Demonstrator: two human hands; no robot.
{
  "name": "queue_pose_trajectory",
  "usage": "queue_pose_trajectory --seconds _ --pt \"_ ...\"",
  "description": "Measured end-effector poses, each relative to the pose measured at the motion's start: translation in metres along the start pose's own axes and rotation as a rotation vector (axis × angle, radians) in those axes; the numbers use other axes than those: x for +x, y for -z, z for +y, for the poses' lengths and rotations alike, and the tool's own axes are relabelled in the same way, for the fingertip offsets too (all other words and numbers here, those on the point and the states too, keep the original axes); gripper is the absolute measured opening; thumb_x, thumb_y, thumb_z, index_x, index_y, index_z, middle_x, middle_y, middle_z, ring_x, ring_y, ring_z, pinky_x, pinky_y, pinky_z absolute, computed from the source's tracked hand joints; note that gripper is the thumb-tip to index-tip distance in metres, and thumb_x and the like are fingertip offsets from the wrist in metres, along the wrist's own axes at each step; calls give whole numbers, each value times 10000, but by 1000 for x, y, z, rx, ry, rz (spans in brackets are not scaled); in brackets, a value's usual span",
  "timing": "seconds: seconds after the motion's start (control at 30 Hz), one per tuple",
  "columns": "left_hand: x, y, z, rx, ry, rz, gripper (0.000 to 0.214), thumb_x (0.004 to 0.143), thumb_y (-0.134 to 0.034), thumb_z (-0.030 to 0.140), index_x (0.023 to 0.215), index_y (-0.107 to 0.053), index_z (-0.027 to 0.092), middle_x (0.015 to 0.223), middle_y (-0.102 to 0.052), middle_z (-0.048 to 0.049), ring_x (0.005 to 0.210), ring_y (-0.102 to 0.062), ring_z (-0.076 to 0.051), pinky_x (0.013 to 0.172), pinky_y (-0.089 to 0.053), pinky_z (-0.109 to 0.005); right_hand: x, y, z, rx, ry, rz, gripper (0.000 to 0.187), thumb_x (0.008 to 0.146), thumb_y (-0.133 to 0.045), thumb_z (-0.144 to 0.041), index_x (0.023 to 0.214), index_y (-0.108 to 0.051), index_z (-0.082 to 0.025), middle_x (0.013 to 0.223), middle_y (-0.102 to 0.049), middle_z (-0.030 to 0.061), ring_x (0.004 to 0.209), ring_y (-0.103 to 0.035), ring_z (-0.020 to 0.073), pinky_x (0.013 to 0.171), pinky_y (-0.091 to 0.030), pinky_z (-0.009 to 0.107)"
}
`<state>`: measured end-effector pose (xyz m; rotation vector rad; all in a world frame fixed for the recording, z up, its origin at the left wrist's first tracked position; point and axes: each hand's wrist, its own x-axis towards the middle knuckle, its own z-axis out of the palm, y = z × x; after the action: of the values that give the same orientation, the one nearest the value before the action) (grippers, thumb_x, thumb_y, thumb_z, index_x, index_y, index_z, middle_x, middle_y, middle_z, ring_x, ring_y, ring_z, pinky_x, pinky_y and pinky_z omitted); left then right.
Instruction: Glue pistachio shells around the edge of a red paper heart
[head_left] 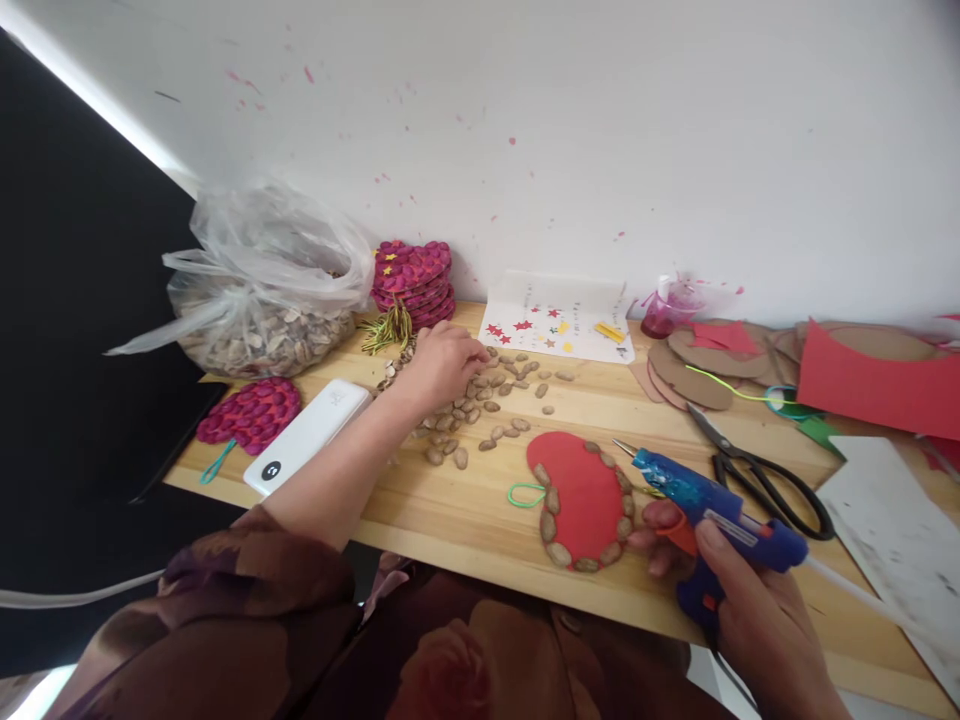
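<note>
My right hand (739,580) grips a blue hot glue gun (697,492) with an orange trigger; its nozzle points left, over the right edge of a red heart-like cutout (581,485). Pistachio shells line much of that cutout's border, and a green loop (525,495) sticks out on its left. Farther back, my left hand (448,365) reaches into a loose pile of pistachio shells (469,408), fingers bent and close together. Whatever they pinch, if anything, is hidden.
A plastic bag of shells (262,335) stands at back left, near stacked magenta shell-covered pieces (416,280). A white power bank (307,435) lies beside my left forearm. Black scissors (757,470), cardboard cutouts (697,375) and red sheet (877,380) lie on the right.
</note>
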<state>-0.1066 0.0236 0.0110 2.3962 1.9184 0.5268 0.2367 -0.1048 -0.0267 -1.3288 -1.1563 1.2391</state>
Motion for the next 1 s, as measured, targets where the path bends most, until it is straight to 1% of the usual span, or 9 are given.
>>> queue_pose_trajectory --seconds 0.13,0.27,0.37,0.47,0.57,0.63,0.73,0.87,1.0 --pt "18 -6 20 35 -38 -82 158 901 -639 218 899 -797 216 1039 -763 -85 1077 -574 -304 916 -381 -444 -3 -3 2 114 -49 19 274 859 -734 -481 823 -755 -210 963 -770 102 722 -737 241 596 -581 305" --pt "24 -8 25 51 -48 -90 166 896 -635 208 916 -800 222 1045 -756 -89 1106 -556 -305 912 -367 -448 -6 -5 2 132 -51 25 247 881 -722 -461 841 -767 -221 967 -775 98 724 -730 229 620 -566 303" --pt "22 -2 18 70 23 -62 169 896 -636 232 911 -804 218 1045 -760 -98 1115 -552 -317 922 -362 -465 -6 -5 0 143 -49 12 245 881 -721 -456 839 -770 -220 981 -772 102 750 -732 239 628 -567 309" --pt "16 7 7 93 116 -48 181 886 -637 251 934 -808 219 1055 -767 -105 1103 -569 -331 933 -370 -477 -5 -5 -1 131 -48 18 249 876 -726 -459 836 -768 -217 998 -772 104 761 -732 240 635 -573 307" --pt "13 15 -7 138 207 -39 205 892 -621 282 946 -812 228 1063 -780 -106 1106 -589 -348 945 -385 -485 -4 0 1 119 -78 -17 273 859 -737 -484 845 -769 -213 1008 -771 109 774 -737 249 646 -585 310" --pt "11 20 -16 178 272 -50 217 894 -612 285 946 -814 226 1065 -786 -110 1119 -598 -361 953 -394 -492 -2 5 4 102 -112 -44 297 852 -735 -502 843 -767 -207 995 -773 119 784 -740 264 658 -598 323" --pt "7 28 -28 208 359 -97 218 872 -612 222 952 -815 234 1073 -789 -103 1142 -607 -368 971 -402 -498 0 12 10 65 -158 -42 323 821 -749 -527 824 -759 -204 946 -777 123 805 -745 291 689 -617 339" --pt "0 32 -37 193 393 -169 209 846 -647 192 959 -810 259 1068 -795 -78 1158 -615 -348 993 -413 -476 4 14 11 11 -159 -15 353 783 -757 -570 805 -757 -218 933 -783 114 804 -747 291 689 -627 317" --pt "-2 28 -32 198 363 -198 141 843 -688 239 912 -809 263 1017 -801 -67 1126 -631 -325 987 -424 -439 6 12 6 -89 -145 -21 420 749 -753 -635 680 -738 -221 796 -768 103 728 -738 284 625 -625 300"
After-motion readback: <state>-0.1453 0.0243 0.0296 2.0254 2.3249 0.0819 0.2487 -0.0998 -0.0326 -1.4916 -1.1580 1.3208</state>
